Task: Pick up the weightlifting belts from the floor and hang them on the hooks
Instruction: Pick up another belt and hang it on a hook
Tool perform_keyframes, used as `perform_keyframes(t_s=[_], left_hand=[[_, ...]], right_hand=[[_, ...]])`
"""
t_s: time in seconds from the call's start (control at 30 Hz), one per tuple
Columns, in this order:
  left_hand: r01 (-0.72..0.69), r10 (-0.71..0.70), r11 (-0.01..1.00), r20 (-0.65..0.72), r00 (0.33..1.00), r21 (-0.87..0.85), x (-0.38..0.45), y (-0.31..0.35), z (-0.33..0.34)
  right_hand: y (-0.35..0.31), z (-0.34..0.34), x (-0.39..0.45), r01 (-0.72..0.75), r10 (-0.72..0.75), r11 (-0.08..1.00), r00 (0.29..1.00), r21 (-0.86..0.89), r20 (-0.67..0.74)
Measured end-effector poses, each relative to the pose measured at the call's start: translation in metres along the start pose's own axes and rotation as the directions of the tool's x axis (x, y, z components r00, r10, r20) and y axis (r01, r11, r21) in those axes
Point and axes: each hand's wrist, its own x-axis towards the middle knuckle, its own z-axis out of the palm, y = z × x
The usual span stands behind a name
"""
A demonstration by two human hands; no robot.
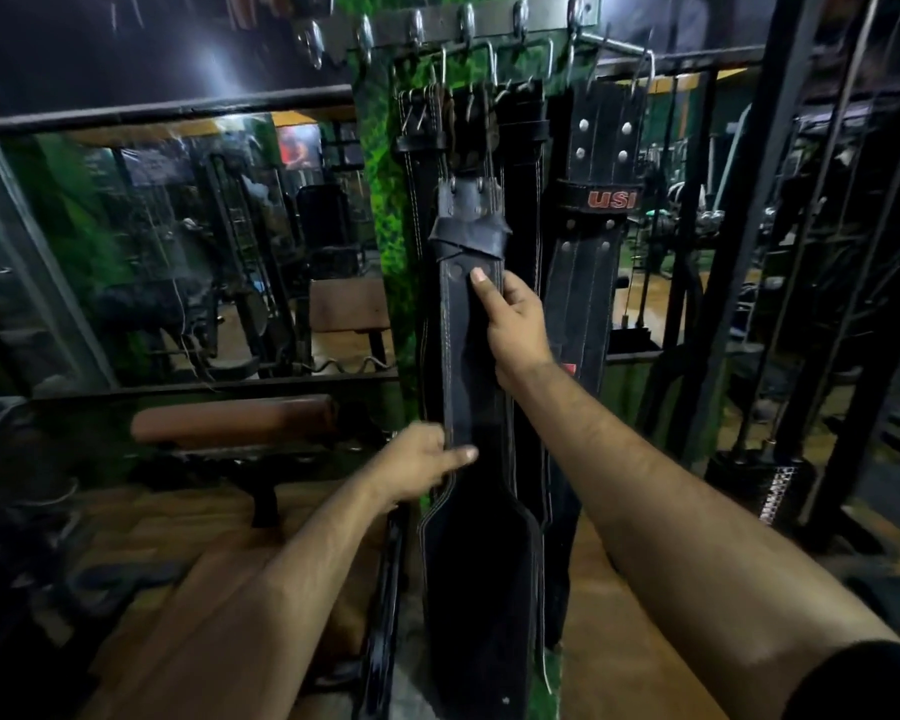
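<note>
A black weightlifting belt (471, 356) hangs from the hook rail (489, 23). My right hand (515, 324) pinches its strap below the rail; my left hand (422, 465), lower, grips its edge.

1. The front weightlifting belt (471, 345) is black with pale stitching lines.
2. The right-hand belt (596, 200) is black, lettered "USI" in red.
3. The wall strip (380, 200) is mottled green.
4. The bench (230, 420) pad is brown.
</note>
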Motion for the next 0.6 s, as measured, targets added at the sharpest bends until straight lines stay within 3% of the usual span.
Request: perform_keyframes(t_s=[0.07,0.13,0.27,0.33,0.6], left_hand=[[-0.056,0.041,0.99,-0.114,0.993,-0.131,0.003,0.034,-0.025],[-0.212,0.145,0.94,-0.251,0.957,-0.265,0.011,0.07,-0.047],[-0.468,0.312,0.838,-0.458,0.832,-0.28,0.027,0.093,-0.06],[-0.48,0.309,0.836,-0.496,0.811,-0.264,0.031,0.081,-0.056],[-0.319,0.225,0.926,-0.38,0.897,-0.204,0.013,0.005,-0.014]], right_hand=[[-0.003,0.009,-0.002,0.02,-0.018,0.999,0.999,-0.047,0.035],[-0.005,0.019,-0.005,0.036,-0.027,0.994,0.996,-0.106,0.084],[-0.013,0.039,0.002,0.087,-0.073,0.988,0.991,-0.127,0.113],[-0.015,0.046,0.007,0.103,-0.089,0.983,0.992,-0.154,0.09],[-0.005,0.045,0.009,0.071,-0.075,0.989,0.997,-0.13,-0.031]])
